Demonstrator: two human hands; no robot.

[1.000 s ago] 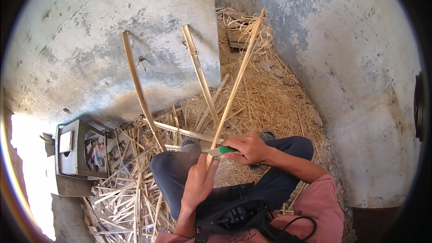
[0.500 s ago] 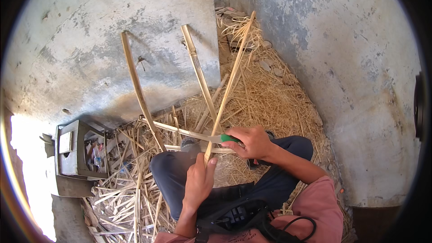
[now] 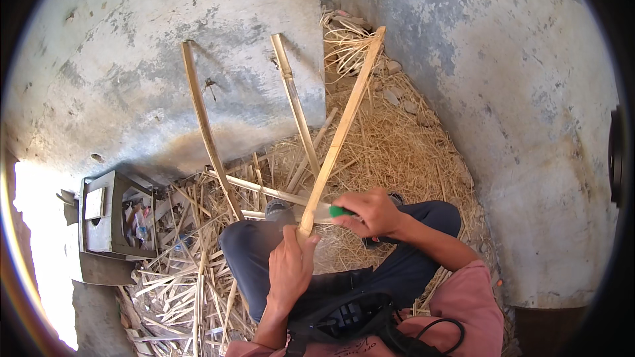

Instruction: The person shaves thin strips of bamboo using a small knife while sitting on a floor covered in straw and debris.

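The person is wearing a dusty pink shirt (image 3: 456, 307), its right sleeve (image 3: 475, 277) being short, with small dark lettering (image 3: 360, 346) showing near. A black harness (image 3: 347, 320) is showing blocky parts, a thin black cable (image 3: 456, 322) is looping to its right, and dark blue trousers (image 3: 423, 223) are appearing farther.

- Wooden strip (image 3: 347, 119): long, flat, pale tan, slanting up to the right, broad face showing.
- Green-handled knife (image 3: 341, 211): beside the strip's lower end, blade pointing left, contact unclear.
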